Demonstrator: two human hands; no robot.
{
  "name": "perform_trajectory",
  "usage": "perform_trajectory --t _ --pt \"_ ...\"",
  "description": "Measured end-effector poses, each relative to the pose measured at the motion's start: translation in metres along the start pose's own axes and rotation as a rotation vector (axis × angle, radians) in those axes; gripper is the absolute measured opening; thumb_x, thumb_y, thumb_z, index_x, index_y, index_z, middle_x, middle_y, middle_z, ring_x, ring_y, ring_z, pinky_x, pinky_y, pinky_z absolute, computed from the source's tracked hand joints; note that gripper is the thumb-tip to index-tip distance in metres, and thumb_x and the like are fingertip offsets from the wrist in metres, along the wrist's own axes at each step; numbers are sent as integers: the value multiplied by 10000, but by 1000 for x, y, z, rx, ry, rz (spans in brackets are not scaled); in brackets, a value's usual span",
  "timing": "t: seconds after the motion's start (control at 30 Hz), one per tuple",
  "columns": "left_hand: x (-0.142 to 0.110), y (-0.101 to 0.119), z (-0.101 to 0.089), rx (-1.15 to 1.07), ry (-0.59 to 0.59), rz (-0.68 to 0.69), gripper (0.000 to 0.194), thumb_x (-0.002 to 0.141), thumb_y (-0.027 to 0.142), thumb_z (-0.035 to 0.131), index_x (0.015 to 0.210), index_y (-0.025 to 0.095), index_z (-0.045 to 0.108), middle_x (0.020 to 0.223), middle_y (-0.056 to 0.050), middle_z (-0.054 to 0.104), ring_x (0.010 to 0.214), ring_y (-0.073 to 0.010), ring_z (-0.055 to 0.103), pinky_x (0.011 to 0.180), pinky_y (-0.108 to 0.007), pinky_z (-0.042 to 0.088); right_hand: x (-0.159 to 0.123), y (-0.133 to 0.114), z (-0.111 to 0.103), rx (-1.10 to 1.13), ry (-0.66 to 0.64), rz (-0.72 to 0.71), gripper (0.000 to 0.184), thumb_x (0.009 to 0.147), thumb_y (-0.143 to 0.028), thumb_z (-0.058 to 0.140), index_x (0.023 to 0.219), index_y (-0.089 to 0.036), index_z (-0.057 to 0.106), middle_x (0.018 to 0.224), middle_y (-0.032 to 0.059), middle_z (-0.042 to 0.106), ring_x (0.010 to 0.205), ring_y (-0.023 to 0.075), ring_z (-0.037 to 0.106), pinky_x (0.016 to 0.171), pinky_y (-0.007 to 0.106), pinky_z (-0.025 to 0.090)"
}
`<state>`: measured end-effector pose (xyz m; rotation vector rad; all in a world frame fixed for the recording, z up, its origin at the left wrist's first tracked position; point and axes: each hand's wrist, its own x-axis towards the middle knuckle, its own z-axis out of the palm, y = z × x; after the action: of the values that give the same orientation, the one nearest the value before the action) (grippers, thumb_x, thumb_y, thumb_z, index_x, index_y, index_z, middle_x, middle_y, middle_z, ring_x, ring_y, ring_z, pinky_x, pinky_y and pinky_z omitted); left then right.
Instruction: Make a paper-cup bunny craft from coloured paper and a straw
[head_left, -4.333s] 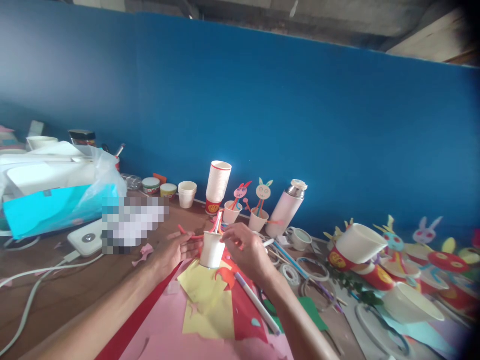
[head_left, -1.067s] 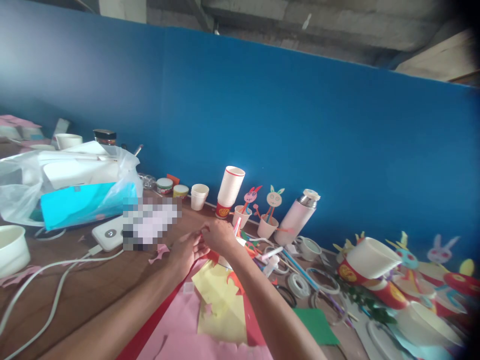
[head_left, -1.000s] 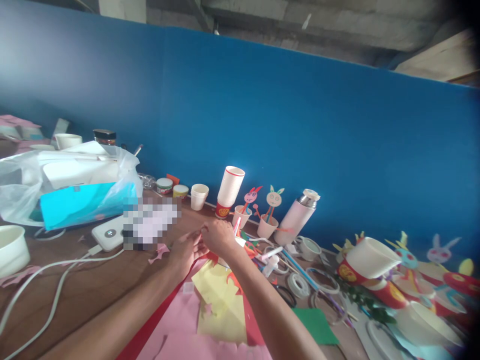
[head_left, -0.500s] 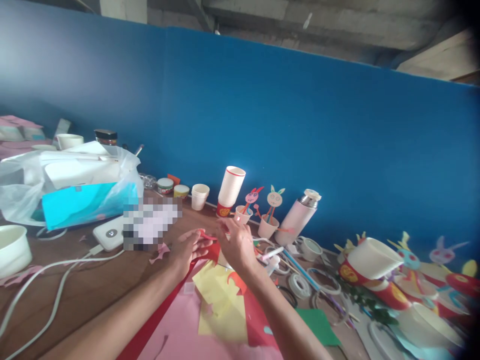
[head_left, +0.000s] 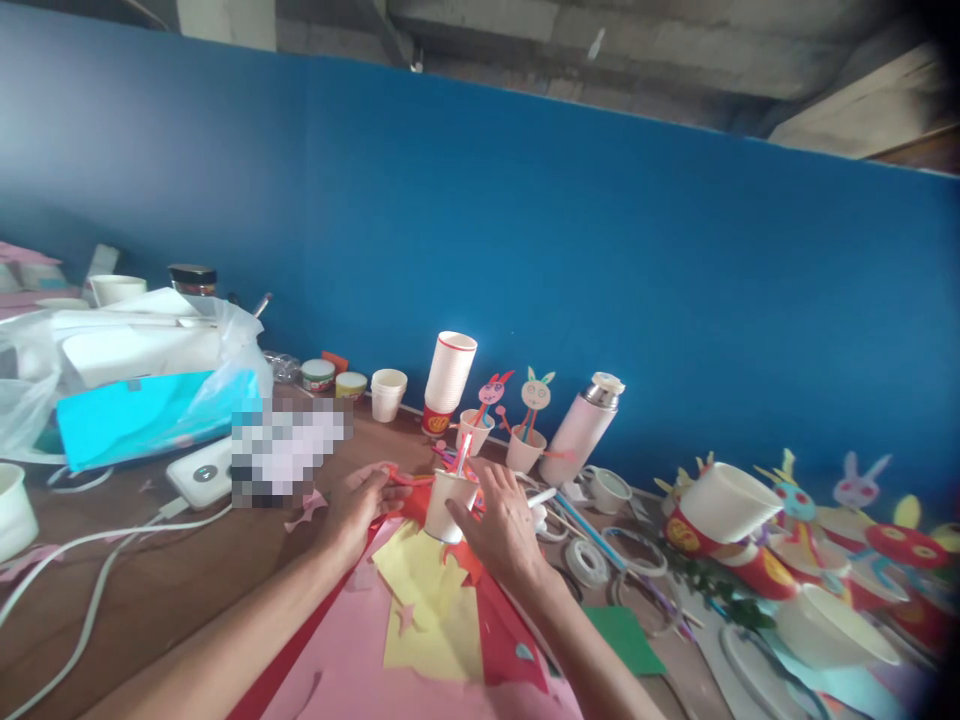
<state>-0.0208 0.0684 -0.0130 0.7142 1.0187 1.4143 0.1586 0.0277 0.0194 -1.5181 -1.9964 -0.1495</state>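
Observation:
My left hand (head_left: pixel 367 505) is closed, thumb and fingers pinching a small red-orange piece (head_left: pixel 397 477) that looks like paper. A white paper cup (head_left: pixel 442 505) stands upright between my hands, on the coloured paper. Out of its top rises a thin red-and-white upright piece (head_left: pixel 464 452), too blurred to name. My right hand (head_left: pixel 504 515) is beside the cup on its right, fingers stretched out, the thumb across the cup's front; whether it presses on the cup I cannot tell. Under the hands lie yellow paper (head_left: pixel 431 625) and pink paper (head_left: pixel 345 650).
Behind stand stacked cups (head_left: pixel 450 370), two cups with rabbit-faced figures (head_left: pixel 536 393) and a pink flask (head_left: pixel 581 435). Tape rolls (head_left: pixel 586 563), green paper (head_left: pixel 622 640) and more decorated cups lie to the right. At left are a plastic bag (head_left: pixel 240 335), a white device (head_left: pixel 201 472) and cables.
My right hand has moved right, away from my left, and its fingers have spread. The cup it covered now shows. My left hand keeps the red-orange piece. The view has shifted slightly.

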Motion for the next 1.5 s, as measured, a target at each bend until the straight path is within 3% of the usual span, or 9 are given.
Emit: perform_trajectory --t 0.3,0.77,1.27,1.5 --pt "3 -3 -4 -6 -38 -10 158 745 165 555 896 119 547 743 -106 685 612 -198 663 465 -258 512 -5 6 13 123 10 -31 363 718 -186 589 1077 -185 534 977 70 574 979 232 483 840 355 394" --pt "2 -2 -4 -17 -54 -18 194 754 173 505 940 125 535 720 -76 663 570 -181 644 449 -261 498 -4 6 11 195 17 -76 357 710 -128 579 1059 -193 539 949 56 569 940 221 492 821 346 399" --pt "-1 5 0 214 6 48 133 675 233 577 744 119 564 580 -21 631 441 -108 566 365 -163 384 -4 7 10 189 2 -103 358 715 -117 572 1061 -195 530 954 60 561 939 228 481 810 357 398" --pt "-3 6 0 207 3 10 159 694 206 565 817 105 557 641 -47 649 476 -125 589 391 -183 415 -4 8 12 169 15 -105 368 708 -111 575 1063 -197 534 947 60 562 927 229 484 801 361 401"
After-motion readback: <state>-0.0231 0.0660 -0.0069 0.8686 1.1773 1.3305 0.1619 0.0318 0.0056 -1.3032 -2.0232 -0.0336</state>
